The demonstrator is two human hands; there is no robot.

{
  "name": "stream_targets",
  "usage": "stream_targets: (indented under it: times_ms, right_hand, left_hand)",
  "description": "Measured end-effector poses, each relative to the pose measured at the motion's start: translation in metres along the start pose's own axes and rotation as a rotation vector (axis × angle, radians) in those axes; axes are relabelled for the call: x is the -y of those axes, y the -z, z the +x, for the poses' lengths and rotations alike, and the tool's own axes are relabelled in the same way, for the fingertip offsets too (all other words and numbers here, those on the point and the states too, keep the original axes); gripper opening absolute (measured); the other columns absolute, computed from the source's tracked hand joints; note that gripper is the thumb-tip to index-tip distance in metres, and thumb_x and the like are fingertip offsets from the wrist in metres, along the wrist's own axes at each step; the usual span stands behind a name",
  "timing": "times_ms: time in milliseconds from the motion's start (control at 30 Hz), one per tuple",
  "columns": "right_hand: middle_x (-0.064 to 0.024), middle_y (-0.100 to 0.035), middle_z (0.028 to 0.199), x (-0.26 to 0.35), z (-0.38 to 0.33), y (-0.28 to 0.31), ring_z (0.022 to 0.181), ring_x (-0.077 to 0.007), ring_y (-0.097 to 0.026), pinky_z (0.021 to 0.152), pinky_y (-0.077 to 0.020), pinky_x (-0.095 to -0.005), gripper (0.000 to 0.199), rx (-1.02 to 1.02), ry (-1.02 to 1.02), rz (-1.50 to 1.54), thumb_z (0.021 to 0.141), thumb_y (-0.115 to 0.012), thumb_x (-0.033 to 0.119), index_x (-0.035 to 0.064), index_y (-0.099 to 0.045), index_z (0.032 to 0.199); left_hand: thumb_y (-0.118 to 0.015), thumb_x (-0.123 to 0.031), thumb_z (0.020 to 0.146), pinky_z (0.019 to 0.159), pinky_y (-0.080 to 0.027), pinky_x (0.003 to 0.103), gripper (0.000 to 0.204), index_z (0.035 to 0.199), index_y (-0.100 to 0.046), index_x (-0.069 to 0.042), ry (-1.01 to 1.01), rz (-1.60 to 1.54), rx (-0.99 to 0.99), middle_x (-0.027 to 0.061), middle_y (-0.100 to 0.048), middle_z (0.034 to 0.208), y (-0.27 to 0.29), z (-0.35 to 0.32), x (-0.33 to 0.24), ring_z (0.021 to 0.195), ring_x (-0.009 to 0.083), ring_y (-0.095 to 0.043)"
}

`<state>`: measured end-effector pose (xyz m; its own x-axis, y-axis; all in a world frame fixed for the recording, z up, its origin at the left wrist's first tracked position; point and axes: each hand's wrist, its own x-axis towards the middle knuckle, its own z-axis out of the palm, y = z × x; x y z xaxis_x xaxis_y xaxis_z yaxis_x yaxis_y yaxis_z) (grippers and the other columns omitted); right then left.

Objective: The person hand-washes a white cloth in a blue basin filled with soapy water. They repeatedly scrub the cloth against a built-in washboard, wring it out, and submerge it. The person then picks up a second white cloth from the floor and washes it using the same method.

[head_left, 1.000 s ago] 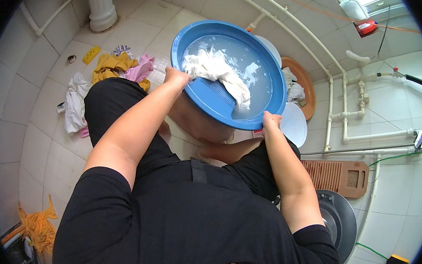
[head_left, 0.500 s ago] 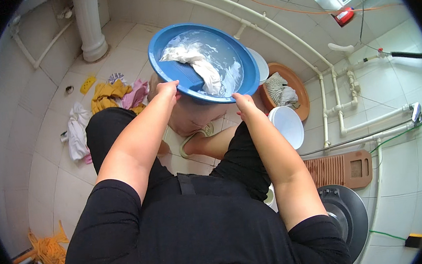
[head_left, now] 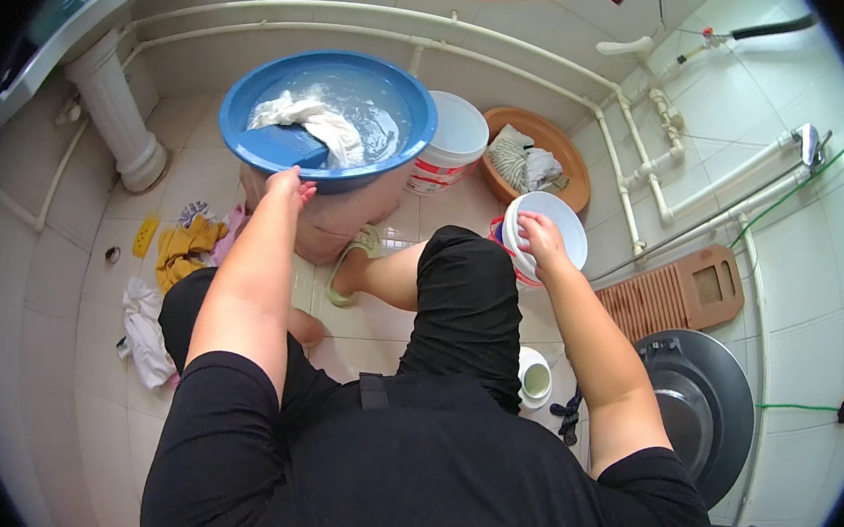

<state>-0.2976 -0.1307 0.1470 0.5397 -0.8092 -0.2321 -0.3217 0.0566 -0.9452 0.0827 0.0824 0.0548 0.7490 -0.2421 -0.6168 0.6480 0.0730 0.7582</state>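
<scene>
A wide blue basin (head_left: 242, 157) of water stands raised on a pale, rounded support (head_left: 338, 216). Inside it, a wet white cloth (head_left: 314, 120) lies across a blue ribbed washboard (head_left: 283, 147). My left hand (head_left: 287, 188) grips the basin's near rim, its fingers curled at the edge. Off to the right, my right hand (head_left: 541, 241) is over the near-left rim of a white bucket (head_left: 567, 219), fingers loosely bent and holding nothing I can see. Whether it touches the bucket I cannot tell.
Clothes (head_left: 190, 254) lie on the tiled floor at left. Behind the bucket are another white bucket (head_left: 457, 125) and a brown tub (head_left: 574, 165) with cloth inside. A brown washboard (head_left: 666, 294), dark round lid-like object (head_left: 701, 410) and wall pipes (head_left: 668, 204) line the right.
My right hand has let go of the basin's rim and moved right to the white bucket. My left hand stays on the rim. The view has shifted, bringing the rear bucket into fuller sight.
</scene>
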Motion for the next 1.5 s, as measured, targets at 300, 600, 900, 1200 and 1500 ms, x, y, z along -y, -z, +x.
stream_targets:
  times_ms: [300, 600, 900, 1200, 1500]
  right_hand:
    - [-0.0038, -0.057, 0.096, -0.092, -0.006, 0.069, 0.081, -0.0153, -0.052, 0.066, -0.0442, -0.0325, 0.029, -0.086, -0.289, 0.035, 0.083, -0.051, 0.027, 0.007, -0.053, 0.103]
    - [-0.004, -0.057, 0.089, -0.112, 0.022, 0.098, 0.08, -0.0166, -0.052, 0.063, -0.0438, -0.032, 0.026, -0.15, -0.285, -0.087, 0.082, -0.05, 0.029, 0.0071, -0.053, 0.097]
    - [-0.0161, -0.062, 0.093, -0.101, 0.14, 0.094, 0.086, -0.0252, -0.059, 0.076, -0.0459, -0.0329, 0.038, -0.204, -0.062, -0.574, 0.075, -0.052, 0.024, 0.0007, -0.057, 0.104]
    - [-0.0147, -0.056, 0.106, -0.156, 0.126, 0.005, 0.099, -0.0344, -0.053, 0.08, -0.0432, -0.0414, 0.028, -0.254, -0.25, -1.126, 0.077, -0.049, 0.02, 0.0047, -0.057, 0.1]
    - [-0.0188, -0.059, 0.088, -0.163, 0.097, -0.089, 0.086, -0.0367, -0.055, 0.075, -0.0444, -0.0432, 0.011, 0.072, 0.148, -0.779, 0.075, -0.049, 0.009, 0.0039, -0.057, 0.081]
  left_hand:
    - [-0.045, -0.021, 0.091, 0.048, -0.05, 0.027, 0.023, 0.096, -0.046, 0.001, 0.081, -0.123, 0.095, 0.0185, -0.06, 0.083, -0.025, 0.034, -0.011, 0.062, 0.0222, -0.06]
    - [-0.044, -0.015, 0.091, 0.063, -0.053, 0.037, 0.02, 0.102, -0.044, 0.001, 0.04, -0.162, 0.101, 0.0164, -0.055, 0.088, -0.037, 0.051, -0.009, 0.077, 0.027, -0.062]
    - [-0.042, -0.021, 0.092, 0.056, -0.048, 0.033, 0.019, 0.103, -0.044, -0.006, 0.052, -0.032, 0.072, 0.0084, -0.056, 0.088, -0.043, 0.028, -0.012, 0.073, 0.0218, -0.063]
    - [-0.041, -0.024, 0.093, 0.057, -0.048, 0.031, 0.019, 0.102, -0.044, -0.008, 0.066, 0.096, 0.098, 0.006, -0.057, 0.088, -0.027, 0.026, -0.019, 0.079, 0.0197, -0.062]
    - [-0.042, -0.026, 0.092, 0.059, -0.047, 0.033, 0.019, 0.103, -0.044, -0.01, 0.043, 0.053, 0.088, 0.0073, -0.058, 0.089, -0.032, 0.023, -0.015, 0.079, 0.0209, -0.062]
